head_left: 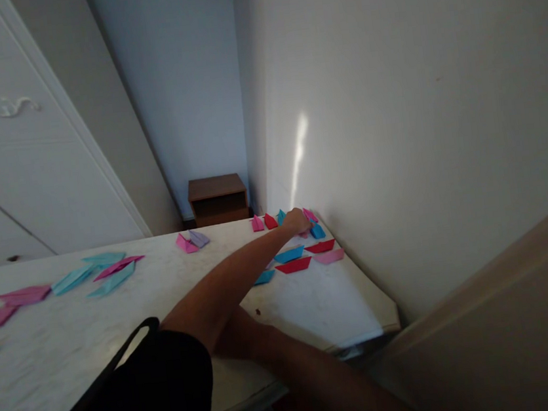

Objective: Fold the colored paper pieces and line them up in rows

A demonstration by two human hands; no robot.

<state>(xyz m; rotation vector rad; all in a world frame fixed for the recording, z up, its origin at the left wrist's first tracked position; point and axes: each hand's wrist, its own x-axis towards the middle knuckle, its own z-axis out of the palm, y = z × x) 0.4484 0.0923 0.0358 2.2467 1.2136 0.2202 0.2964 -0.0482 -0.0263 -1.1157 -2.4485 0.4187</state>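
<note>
My left hand (298, 221) reaches across to the far right corner of the table, its fingers closed at a pink folded paper (304, 234) that is mostly covered by them. Close around it lie a blue folded paper (317, 231), a magenta one (310, 214), a teal one (281, 217) and a red one (270, 221). Nearer to me are flat boat-like folded papers: a blue one (289, 254), red ones (294, 266) and a pink one (329, 256). My right arm passes under my left forearm, which hides the fingers of my right hand (236, 334).
The pale marbled table (239, 249) meets a white wall (417, 116) on the right. Several more folded papers, pink (27, 295) and light blue (72, 279), lie on its left part. Beyond stand a brown wooden cabinet (216, 187) and a white wardrobe (42, 166).
</note>
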